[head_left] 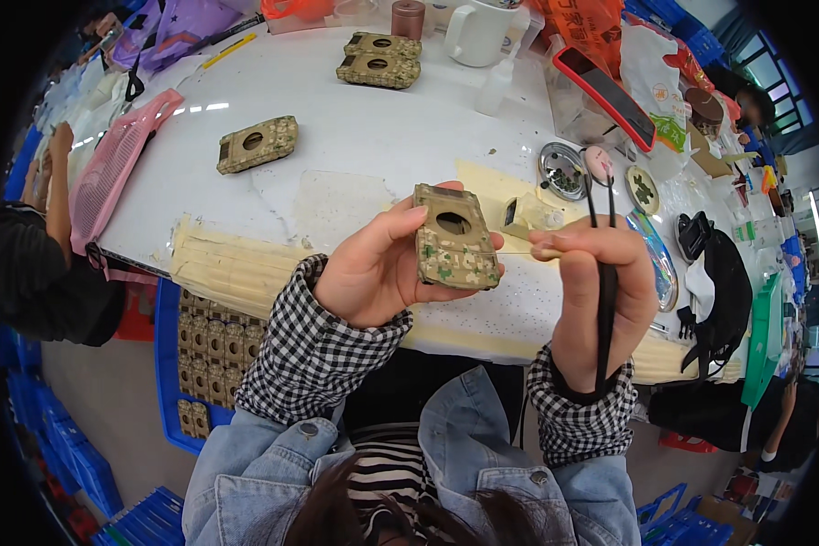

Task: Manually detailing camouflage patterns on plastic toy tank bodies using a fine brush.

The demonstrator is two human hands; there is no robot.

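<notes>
A model tank hull (434, 238) in tan and green camouflage, with a round hole in its top, is gripped in my left hand (364, 273). My right hand (632, 273) pinches a thin, needle-like tool (519, 254) whose tip reaches the hull's lower surface. Black tweezers (607, 318) are also tucked in that hand, their tips pointing up and away. Beyond the tips sit a clear round dish (555, 164) with dark green bits, a pink round item (599, 162) and a cream dish (653, 196) with green bits. A small cream-coloured block (532, 216) lies between my hands.
More camouflage hulls stand on the table, one hull (257, 147) at left and a pair (379, 71) at the back. A blue crate (166, 382) below left holds several. A white mug (476, 35), a small bottle (495, 86) and a red-cased phone (605, 96) stand behind. People sit both sides.
</notes>
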